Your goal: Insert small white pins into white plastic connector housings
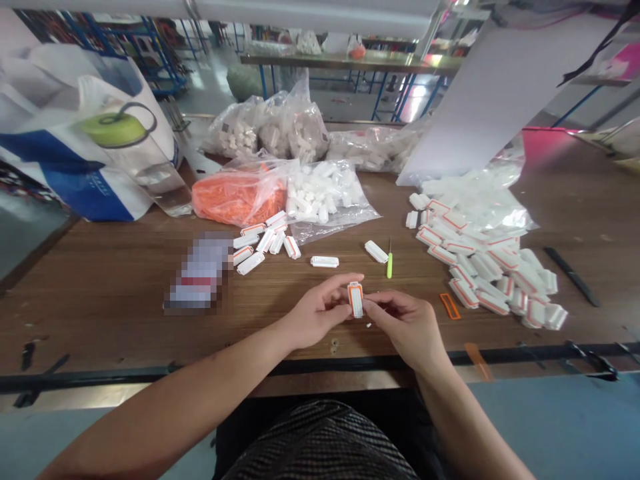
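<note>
Over the near edge of the wooden table (100,293), pinching one white case (355,299) from both sides. Gripped on its left edge by the left hand (315,313), thumb low and forefinger stretched over the top. Pressed on its right edge by the bent fingertips of the right hand (405,323). Held upright and lifted off the wood, with the orange-framed face toward the camera. Probably held so to keep that face in sight and both long edges under the fingers at once. Cannot tell how firmly squeezed.

Directly below the case, a tiny white crumb (369,325) on the wood. Just behind the case, a plain white case (325,262) lying flat, and a second plain case (376,251) a little to its right. Beside that one, a green-handled tool (389,265), likely kept there for a short reach. To the right of the case, near the right hand, one loose orange frame (450,306). Farther right, a big heap of orange-framed cases (480,267), seemingly dropped together without order. Behind and left of the case, a small cluster of similar cases (263,241). Beyond the cluster, a bag of orange frames (233,197) and a bag of white parts (325,193), side by side. Left of the case, a blurred-out packet (200,273).
</note>
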### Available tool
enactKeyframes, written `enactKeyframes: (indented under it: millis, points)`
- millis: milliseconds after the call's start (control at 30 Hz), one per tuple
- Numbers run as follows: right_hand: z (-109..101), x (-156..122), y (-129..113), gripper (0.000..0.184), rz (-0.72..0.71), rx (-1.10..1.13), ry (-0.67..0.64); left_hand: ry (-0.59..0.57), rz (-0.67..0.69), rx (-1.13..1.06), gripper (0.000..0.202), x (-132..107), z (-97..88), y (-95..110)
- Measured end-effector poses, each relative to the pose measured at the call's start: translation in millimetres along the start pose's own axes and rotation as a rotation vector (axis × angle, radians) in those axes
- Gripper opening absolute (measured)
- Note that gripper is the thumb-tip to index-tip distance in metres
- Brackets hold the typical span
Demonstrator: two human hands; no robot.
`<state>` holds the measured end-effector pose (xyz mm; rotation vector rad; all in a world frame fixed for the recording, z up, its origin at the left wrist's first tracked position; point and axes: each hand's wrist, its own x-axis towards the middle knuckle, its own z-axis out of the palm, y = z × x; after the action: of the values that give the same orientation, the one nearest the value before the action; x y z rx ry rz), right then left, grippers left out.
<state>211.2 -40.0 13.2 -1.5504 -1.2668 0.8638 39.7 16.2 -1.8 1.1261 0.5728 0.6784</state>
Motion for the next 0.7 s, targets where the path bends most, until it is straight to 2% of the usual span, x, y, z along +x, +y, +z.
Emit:
enactKeyframes:
  millis: [267,533,700]
  points:
    - [-0.9,4.7,-10.2,0.019,-0.015,-0.029,-0.012,-0.001,-0.026,0.033,0.038,-3.3,3.3,3.0]
    - [4.1,9.7,-13.9,0.032,0.066,0.036,-0.046,0.017,-0.075,-0.06,0.045,-0.9,0.9,-1.2]
    - [7.7,11.8,-9.6,0.029,0.081,0.031,-0.059,0.05,-0.114,-0.07,0.043,1.3,-2.4,-3.2]
